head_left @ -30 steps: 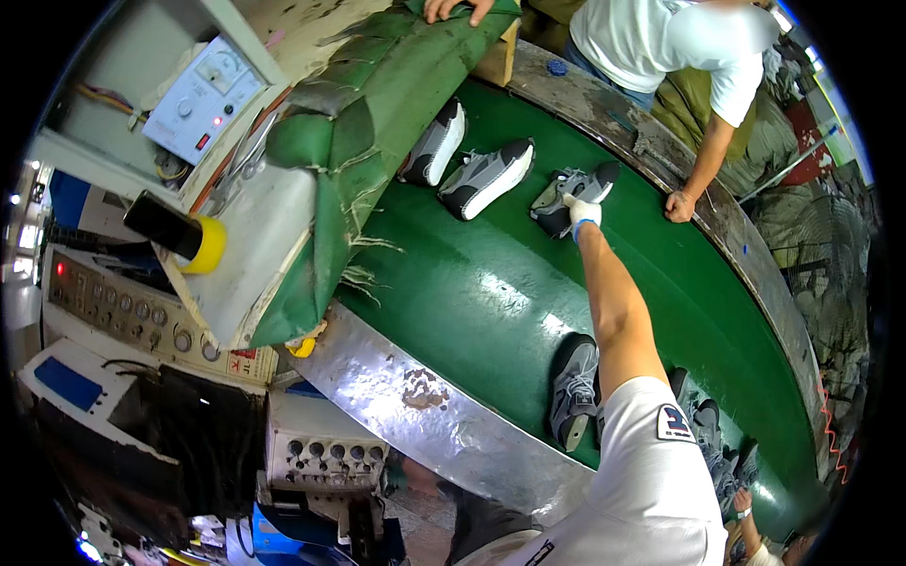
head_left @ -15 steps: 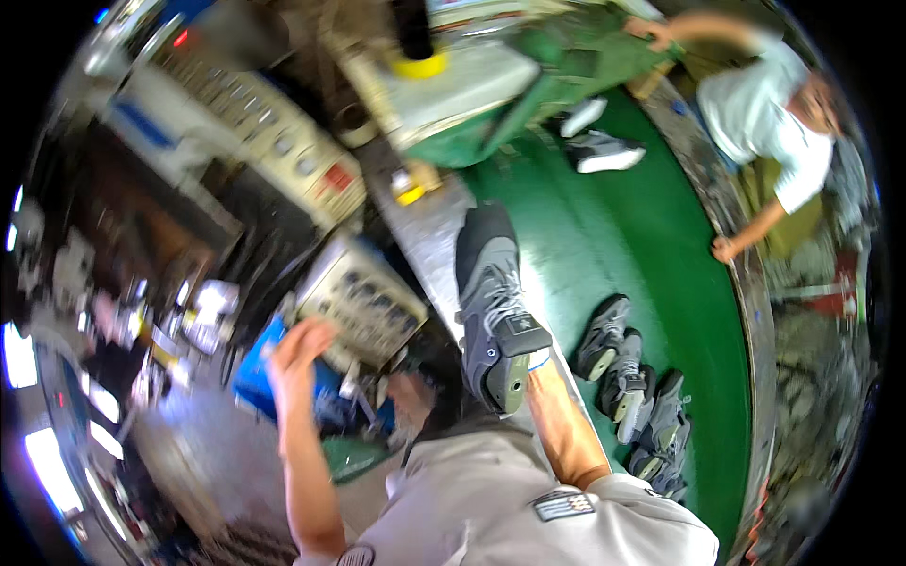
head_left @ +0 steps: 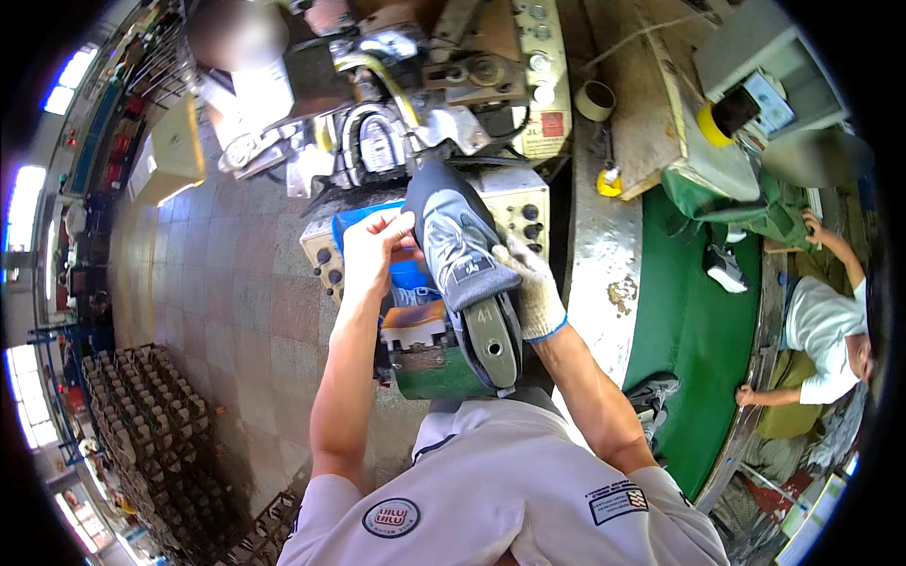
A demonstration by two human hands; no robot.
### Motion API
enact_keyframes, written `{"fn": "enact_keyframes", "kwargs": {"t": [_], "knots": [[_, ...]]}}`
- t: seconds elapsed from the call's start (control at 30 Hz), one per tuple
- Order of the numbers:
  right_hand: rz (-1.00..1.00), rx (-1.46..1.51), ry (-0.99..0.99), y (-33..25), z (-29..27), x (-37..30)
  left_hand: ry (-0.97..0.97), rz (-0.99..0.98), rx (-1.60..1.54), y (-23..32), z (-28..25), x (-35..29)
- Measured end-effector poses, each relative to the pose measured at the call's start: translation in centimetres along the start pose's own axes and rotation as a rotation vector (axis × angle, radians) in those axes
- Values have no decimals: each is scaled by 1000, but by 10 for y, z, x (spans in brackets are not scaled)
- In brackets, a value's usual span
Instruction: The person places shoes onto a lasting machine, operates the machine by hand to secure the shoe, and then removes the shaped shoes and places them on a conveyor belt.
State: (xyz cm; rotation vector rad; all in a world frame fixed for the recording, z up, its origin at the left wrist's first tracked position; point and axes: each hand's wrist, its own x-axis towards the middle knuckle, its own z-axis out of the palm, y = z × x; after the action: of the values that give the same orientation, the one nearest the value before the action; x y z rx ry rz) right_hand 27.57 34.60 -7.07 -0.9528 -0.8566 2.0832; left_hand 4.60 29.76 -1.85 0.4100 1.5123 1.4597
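Observation:
A grey shoe upper (head_left: pixel 453 236) is stretched over a dark shoe last (head_left: pixel 491 344), its toe pointing away from me and the last's heel end toward my chest. My right hand (head_left: pixel 530 283), in a pale knitted glove, is closed around the shoe's right side near the ankle opening. On the left side near the toe is my bare left hand (head_left: pixel 382 241), fingers curled in and thumb at the shoe's edge. The toe is close to the metal clamps of a shoe machine (head_left: pixel 377 141). Beneath the shoe is a blue item (head_left: pixel 408 275), partly hidden.
Dial-studded control boxes (head_left: pixel 519 212) flank the machine. On my right, a green conveyor belt (head_left: pixel 694 330) bears more shoes (head_left: pixel 725 269); a person (head_left: pixel 826 321) stands beyond it. A worn metal ledge (head_left: pixel 604 255) borders the belt. A rack of stacked brown pieces (head_left: pixel 146 406) stands at left.
My view has swung left, from the belt to the machine. The shoe has moved from the ledge to in front of the clamps, and my left hand has come in to its side.

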Motion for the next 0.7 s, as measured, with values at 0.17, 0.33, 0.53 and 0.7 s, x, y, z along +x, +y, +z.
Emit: {"fn": "enact_keyframes", "kwargs": {"t": [0.17, 0.33, 0.53, 0.7], "knots": [[-55, 23, -90, -12, 75, 35, 172, 129, -84, 20, -40, 22], [-39, 112, 5, -1, 107, 74, 233, 229, -173, 32, -57, 49], [-36, 363, 29, 16, 139, 96, 135, 268, -376, 23, -77, 74], [-234, 192, -39, 24, 141, 100, 65, 76, -474, 5, -59, 43]]}}
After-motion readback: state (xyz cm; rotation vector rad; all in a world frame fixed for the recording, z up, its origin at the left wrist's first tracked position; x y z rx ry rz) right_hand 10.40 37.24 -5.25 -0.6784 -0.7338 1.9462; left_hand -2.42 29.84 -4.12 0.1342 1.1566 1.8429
